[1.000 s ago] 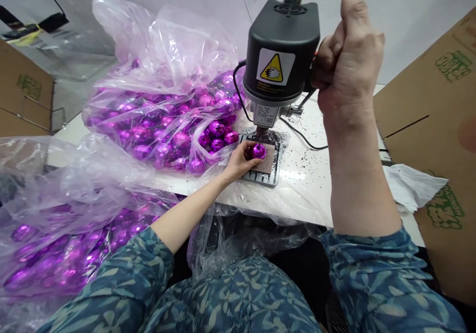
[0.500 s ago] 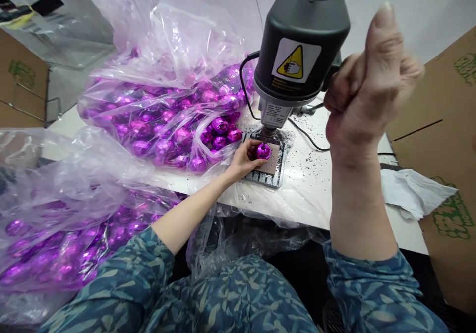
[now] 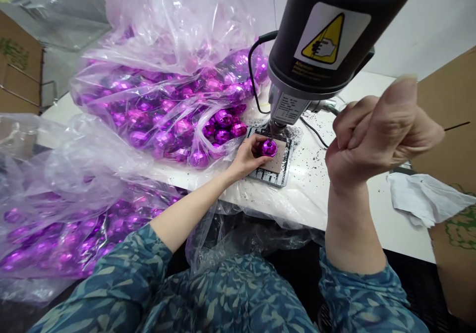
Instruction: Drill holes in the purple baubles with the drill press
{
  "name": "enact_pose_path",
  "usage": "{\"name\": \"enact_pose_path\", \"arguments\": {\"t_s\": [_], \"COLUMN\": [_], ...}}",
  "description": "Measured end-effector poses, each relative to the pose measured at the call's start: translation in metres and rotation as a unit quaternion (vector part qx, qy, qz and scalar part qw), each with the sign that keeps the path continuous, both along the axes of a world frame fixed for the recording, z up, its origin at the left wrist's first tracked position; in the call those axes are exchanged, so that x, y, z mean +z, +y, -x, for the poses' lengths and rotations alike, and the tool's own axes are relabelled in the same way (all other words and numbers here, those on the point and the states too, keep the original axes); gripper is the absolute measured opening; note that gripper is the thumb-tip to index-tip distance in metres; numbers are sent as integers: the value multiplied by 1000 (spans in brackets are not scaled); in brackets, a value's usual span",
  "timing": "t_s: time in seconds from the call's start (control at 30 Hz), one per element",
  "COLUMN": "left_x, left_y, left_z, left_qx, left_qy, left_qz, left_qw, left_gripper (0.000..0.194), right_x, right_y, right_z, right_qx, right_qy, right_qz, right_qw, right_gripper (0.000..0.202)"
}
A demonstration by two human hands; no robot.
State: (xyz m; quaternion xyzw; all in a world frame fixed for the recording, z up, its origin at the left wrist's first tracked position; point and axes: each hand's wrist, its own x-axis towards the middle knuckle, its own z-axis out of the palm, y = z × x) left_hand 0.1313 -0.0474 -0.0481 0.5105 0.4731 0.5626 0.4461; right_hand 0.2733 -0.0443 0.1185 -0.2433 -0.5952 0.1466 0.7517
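Note:
A shiny purple faceted ball [image 3: 269,147] is pinched between the thumb and fingers of my left hand [image 3: 251,155]. It rests on a brown square pad [image 3: 277,162] on the metal base of a black drill press [image 3: 334,30], right under its chuck. Raised at the right of the press, my right hand [image 3: 379,130] is closed in a fist; whatever it grips, if anything, is hidden behind the fingers. A clear bag [image 3: 148,100] full of purple balls lies just left of the base, its opening facing my left hand.
Another bag of purple balls [image 3: 67,234] lies at the lower left. Dark shavings cover the white table [image 3: 312,184] around the base. A crumpled white paper [image 3: 424,194] lies at the right, by a cardboard box [image 3: 453,149]. A black cable runs behind the press.
My right hand has come down. The press head looks larger and nearer. My left hand still holds the ball at the base, and the whole view has shifted slightly.

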Motion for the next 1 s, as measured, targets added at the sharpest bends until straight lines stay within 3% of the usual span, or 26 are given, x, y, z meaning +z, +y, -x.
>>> {"name": "enact_pose_path", "arguments": {"t_s": [0.33, 0.57, 0.73, 0.87, 1.0], "left_x": [-6, -9, -12, -14, -9], "left_y": [1, 2, 3, 6, 3], "left_z": [2, 1, 2, 4, 6], "left_qx": [17, 11, 3, -12, 2], "left_qy": [52, 16, 41, 49, 71], "left_qz": [-21, -10, -43, -55, -54], "left_qw": [998, 1000, 998, 997, 996], "left_gripper": [53, 57, 55, 56, 54], "right_x": [-26, -44, -54, -38, 6], "right_y": [11, 25, 30, 30, 35], "right_z": [-5, -8, -10, -9, -6], "right_qx": [8, 28, 75, 93, 98], "right_qy": [4, -16, -41, -38, 24], "right_qz": [-92, -180, -275, -280, -133], "right_qw": [996, 983, 958, 955, 986], "right_gripper": [68, 63, 56, 58, 50]}}
